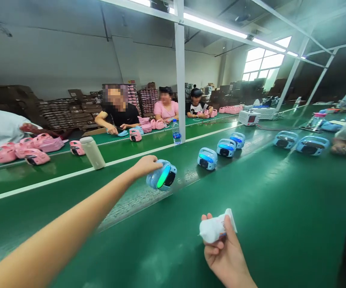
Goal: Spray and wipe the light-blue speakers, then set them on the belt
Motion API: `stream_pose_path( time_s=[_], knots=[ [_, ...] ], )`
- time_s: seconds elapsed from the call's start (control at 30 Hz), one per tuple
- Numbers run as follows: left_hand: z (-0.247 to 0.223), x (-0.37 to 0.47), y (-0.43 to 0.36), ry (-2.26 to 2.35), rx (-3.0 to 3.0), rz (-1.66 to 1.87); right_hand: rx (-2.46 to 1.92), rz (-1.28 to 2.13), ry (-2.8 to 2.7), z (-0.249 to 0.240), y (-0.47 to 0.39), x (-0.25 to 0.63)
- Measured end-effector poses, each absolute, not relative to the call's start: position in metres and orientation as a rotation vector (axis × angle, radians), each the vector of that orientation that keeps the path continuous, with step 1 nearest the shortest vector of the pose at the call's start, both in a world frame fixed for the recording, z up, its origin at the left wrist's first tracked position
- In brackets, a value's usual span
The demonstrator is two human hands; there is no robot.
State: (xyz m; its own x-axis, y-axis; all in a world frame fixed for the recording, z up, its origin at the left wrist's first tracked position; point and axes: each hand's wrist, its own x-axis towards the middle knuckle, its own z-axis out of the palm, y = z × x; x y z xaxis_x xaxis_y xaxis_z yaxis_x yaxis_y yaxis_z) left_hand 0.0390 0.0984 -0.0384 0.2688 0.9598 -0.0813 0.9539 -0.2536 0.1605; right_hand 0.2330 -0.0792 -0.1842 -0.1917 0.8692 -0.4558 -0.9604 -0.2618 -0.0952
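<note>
Pink toys [25, 150] sit heaped at the far left of the table [281, 208], beside a beige bottle [93, 152]. The left hand [144, 165] reaches out, fingers curled over the top of a blue toy [162, 176] on the belt, which tilts on its edge. With so shallow a hold, the toy could roll or slip off sideways. The right hand [225, 252] is closed on a white cloth [213, 229] nearer the body. More blue toys [225, 147] trail off to the right.
</note>
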Motion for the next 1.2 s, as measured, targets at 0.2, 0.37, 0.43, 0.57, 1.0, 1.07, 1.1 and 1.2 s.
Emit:
stream_pose_path(
  time_s=[0.2, 0.37, 0.43, 0.57, 1.0, 1.07, 1.1, 1.2],
  knots=[
    [-0.010, -0.018, 0.009, 1.727, 2.103, 0.049, -0.521, 1.831, 0.102, -0.175, -0.097, 0.217],
    [-0.054, -0.049, -0.039, 1.661, 1.850, -0.078, -0.509, 1.943, -0.193, -0.144, -0.136, 0.171],
    [-0.075, -0.063, -0.049, 1.604, 1.808, -0.014, -0.490, 1.945, -0.168, -0.133, -0.148, 0.158],
    [-0.103, -0.090, -0.064, 1.403, 1.732, 0.224, -0.470, 1.970, -0.038, -0.125, -0.159, 0.147],
    [-0.182, -0.097, -0.120, 1.023, 1.740, 1.018, -0.593, 1.791, -0.097, -0.114, -0.172, 0.146],
    [-0.188, -0.093, -0.119, 1.079, 1.670, 1.129, -0.621, 1.754, -0.144, -0.111, -0.173, 0.146],
    [-0.190, -0.092, -0.117, 1.112, 1.620, 1.177, -0.635, 1.728, -0.163, -0.109, -0.174, 0.146],
    [-0.188, -0.088, -0.112, 1.192, 1.443, 1.298, -0.675, 1.640, -0.219, -0.102, -0.178, 0.148]
  ],
)
